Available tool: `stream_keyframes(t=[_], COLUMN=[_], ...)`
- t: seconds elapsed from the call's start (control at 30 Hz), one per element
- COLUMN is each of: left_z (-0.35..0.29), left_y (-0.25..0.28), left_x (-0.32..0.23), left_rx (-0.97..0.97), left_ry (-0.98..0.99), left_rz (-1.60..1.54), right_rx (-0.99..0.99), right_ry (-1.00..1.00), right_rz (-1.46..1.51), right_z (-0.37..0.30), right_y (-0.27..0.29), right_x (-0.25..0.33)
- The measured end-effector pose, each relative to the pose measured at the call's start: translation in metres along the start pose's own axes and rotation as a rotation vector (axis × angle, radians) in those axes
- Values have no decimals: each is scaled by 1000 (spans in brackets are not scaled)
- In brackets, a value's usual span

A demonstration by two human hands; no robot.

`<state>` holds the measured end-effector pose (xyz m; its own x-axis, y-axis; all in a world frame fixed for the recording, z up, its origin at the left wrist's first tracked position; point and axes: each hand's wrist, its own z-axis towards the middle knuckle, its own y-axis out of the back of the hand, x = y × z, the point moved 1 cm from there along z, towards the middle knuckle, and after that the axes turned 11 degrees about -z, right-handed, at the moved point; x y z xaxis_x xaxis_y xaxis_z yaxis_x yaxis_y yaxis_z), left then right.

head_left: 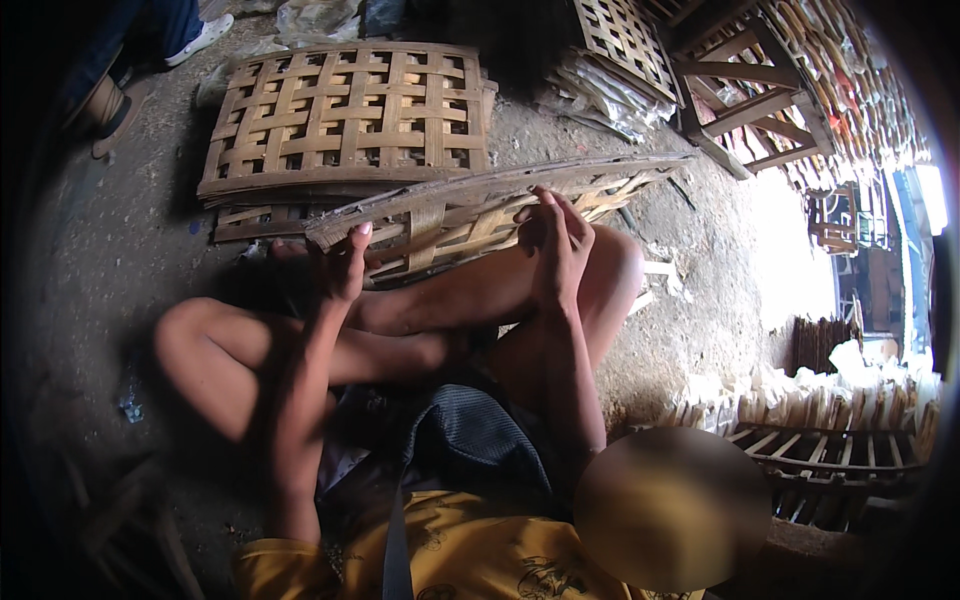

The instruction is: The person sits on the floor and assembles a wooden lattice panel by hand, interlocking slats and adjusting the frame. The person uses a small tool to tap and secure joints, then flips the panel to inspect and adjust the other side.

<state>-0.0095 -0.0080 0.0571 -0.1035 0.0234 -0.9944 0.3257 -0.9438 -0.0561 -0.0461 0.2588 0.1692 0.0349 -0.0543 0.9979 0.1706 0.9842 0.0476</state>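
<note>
A woven bamboo panel point(430, 232) with a wooden edge strip stands tilted on its long side across my shins. My left hand point(345, 265) grips its left end, thumb up against the edge strip and the other fingers mostly hidden behind. Toward the right part of the panel, my right hand point(562, 245) has its fingers bent against the upper edge, the index fingertip on the strip. Whether a small thing is pinched there is too small to tell. Just beyond lies a stack of similar woven panels point(345, 110), flat on the ground.
More lattice panels point(625, 45) lie on plastic-wrapped sheets at the back right, beside a wooden frame point(760, 100). Rows of upright pieces point(800, 400) and a slatted rack point(830, 450) stand at the right. Another person's shoe point(200, 40) shows at the far left.
</note>
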Motion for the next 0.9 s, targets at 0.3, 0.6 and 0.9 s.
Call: stream_keyframes(t=[0.3,0.6,0.9], left_z=[1,-9,-3], left_y=[-1,-1,-1], left_x=[-16,-34,-2], left_rx=[-66,-134,-67], left_ry=[-254,-254,-116], left_rz=[409,500,88], right_rx=[133,87,96], right_ry=[-107,150,218], right_rz=[327,-7,-155], right_z=[7,6,2], right_y=[-11,-5,-1], right_x=[-4,-12,-7])
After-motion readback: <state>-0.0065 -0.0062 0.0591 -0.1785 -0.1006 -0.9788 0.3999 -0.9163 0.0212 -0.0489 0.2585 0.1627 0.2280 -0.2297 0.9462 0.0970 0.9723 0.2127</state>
